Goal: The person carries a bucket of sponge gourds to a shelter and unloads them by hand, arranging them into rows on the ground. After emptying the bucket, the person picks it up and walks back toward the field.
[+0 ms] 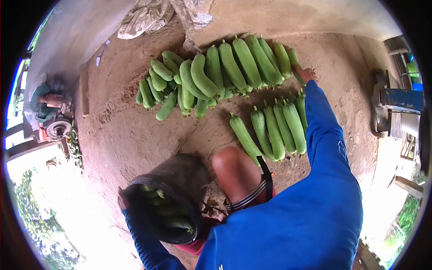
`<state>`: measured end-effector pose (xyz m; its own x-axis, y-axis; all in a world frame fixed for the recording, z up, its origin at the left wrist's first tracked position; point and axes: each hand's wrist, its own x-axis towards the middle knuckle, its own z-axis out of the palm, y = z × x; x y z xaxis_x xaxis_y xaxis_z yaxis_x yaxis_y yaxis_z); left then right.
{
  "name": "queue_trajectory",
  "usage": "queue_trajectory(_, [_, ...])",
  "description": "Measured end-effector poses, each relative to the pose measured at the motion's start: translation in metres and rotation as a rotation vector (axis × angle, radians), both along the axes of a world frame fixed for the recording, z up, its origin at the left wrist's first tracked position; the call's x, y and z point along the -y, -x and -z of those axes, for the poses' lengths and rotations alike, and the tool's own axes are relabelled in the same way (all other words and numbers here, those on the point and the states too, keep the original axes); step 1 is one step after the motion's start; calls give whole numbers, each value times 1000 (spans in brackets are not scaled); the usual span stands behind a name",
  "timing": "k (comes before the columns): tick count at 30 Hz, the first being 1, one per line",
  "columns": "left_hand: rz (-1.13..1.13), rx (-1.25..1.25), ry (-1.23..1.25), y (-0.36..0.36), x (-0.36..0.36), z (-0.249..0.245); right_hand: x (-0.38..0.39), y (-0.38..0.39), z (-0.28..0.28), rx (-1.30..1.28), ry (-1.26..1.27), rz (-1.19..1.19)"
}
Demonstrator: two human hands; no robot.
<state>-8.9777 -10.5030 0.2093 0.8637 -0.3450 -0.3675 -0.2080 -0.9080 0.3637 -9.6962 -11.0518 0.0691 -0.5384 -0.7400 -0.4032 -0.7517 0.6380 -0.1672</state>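
My right hand (306,74), at the end of an outstretched blue sleeve, is closed round a green gourd (294,60) at the right end of the upper row. Beside it lie several long green gourds (246,56) on the earthen floor. A lower row of gourds (274,130) lies nearer to me, partly behind my right sleeve. My left hand (122,198) is at the left rim of a dark bucket (182,173), which is tipped towards me; its fingers are mostly hidden. Several gourds (166,207) lie inside the bucket.
My bare knee (236,171) is between the bucket and the lower row. A crumpled sack (146,18) lies by the wall at the top. A machine with a round wheel (58,129) stands at the left. Wooden furniture (382,103) is at the right.
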Motion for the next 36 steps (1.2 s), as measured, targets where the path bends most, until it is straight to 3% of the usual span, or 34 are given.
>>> queue_trajectory(4, [6, 4, -12, 1, 2, -2, -18, 0, -9, -80, 18, -28])
queue_trajectory(6, [2, 4, -12, 0, 3, -1, -22, 14, -11, 90, -41, 25])
queue_trajectory(8, [-3, 4, -8, 0, 4, 0, -9, 63, 74, 161, 13, 47])
queue_trajectory(10, [0, 4, -13, -1, 5, 0, -16, 70, 84, 237, 61, 72])
queue_trajectory(13, [1, 5, -12, -1, 8, 0, -22, 90, 97, 637, -31, 51])
queue_trajectory(14, [0, 7, -13, -1, 8, 0, -20, 98, 106, 552, -1, -203])
queue_trajectory(16, [-3, 6, -12, -1, 9, 1, -27, 99, 97, 455, 26, -448])
queue_trajectory(17, [-4, 5, -14, -2, 9, 1, -40, 78, 63, 552, 111, -453])
queue_trajectory(19, [4, 6, -28, -2, 10, 2, -49, 72, 47, 643, 201, -441])
queue_trajectory(22, [-3, 9, -27, -3, 9, 0, -43, 79, 51, 829, 173, -226])
queue_trajectory(25, [-3, 8, -39, -3, 8, -1, -58, 73, 16, 971, 250, -209])
queue_trajectory(27, [-3, 2, -55, -4, 6, 1, -65, 74, 2, 1242, 260, 227])
queue_trajectory(30, [-1, 1, -73, -5, 8, 2, -105, 88, -29, 1268, 192, 116])
queue_trajectory(32, [-6, 4, -78, -6, 6, 4, -139, 111, -41, 1137, 133, 63])
queue_trajectory(35, [-14, 9, -91, -9, 6, 2, -195, 125, -44, 979, 306, -2])
queue_trajectory(36, [-12, 10, -99, -10, 6, 2, -205, 128, -45, 733, 216, -15])
